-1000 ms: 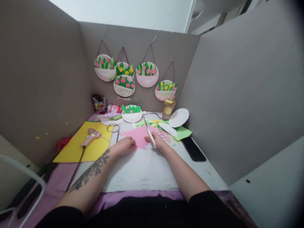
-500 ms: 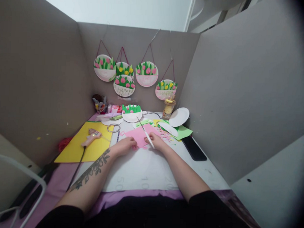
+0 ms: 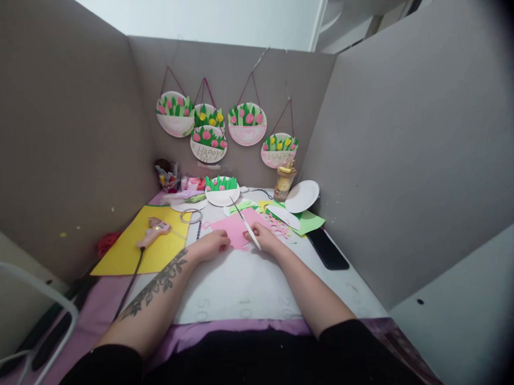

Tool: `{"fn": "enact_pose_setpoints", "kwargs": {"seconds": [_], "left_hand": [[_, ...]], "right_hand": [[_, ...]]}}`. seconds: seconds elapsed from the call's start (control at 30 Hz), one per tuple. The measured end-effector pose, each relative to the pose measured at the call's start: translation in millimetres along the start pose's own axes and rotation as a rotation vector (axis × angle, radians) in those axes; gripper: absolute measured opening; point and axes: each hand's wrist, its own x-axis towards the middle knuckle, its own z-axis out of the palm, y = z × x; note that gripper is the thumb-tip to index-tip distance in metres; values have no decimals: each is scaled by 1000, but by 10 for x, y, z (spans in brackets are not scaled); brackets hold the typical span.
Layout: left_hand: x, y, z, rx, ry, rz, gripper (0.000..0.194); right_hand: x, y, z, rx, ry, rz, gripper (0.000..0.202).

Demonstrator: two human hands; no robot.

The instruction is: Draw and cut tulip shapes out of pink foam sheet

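Note:
White-handled scissors (image 3: 252, 236), seen edge-on with a thin dark blade pointing up and away, are in my right hand (image 3: 264, 237), its fingers closed around the handle. Beneath them lies a pink paper sheet (image 3: 239, 228). At the sheet's near left edge, my left hand (image 3: 215, 244) has its fingers curled in; whatever they may pinch is hidden. Pink paper scraps with cut-out gaps (image 3: 278, 226) lie to the right of the sheet. Just beyond it stands a white paper plate pocket (image 3: 223, 198) with green paper leaves and pink tulips.
On the left, a pink glue gun (image 3: 158, 229) rests on yellow sheets (image 3: 124, 249). A phone (image 3: 327, 250), green paper (image 3: 310, 222), a white plate (image 3: 302, 196) and a drink cup (image 3: 284, 185) are at right. Decorated plates (image 3: 247, 135) hang on the grey partition (image 3: 244, 63).
My left hand has shifted slightly, and the pink bit that showed at its fingertips is less visible. My right hand and the scissors look nearly unchanged. The camera has moved a little.

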Motion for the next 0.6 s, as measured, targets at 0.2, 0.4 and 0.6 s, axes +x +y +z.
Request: {"fn": "enact_pose_setpoints", "kwargs": {"seconds": [0.2, 0.4, 0.6], "left_hand": [[-53, 16, -13, 22, 141, -289, 17], [-65, 133, 28, -13, 74, -505, 31], [-102, -20, -28, -140, 52, -457, 22]], "right_hand": [[-12, -6, -1, -2, 11, -4, 31], [25, 45, 35, 62, 23, 20, 31], [36, 78, 22, 99, 22, 23, 31]]}}
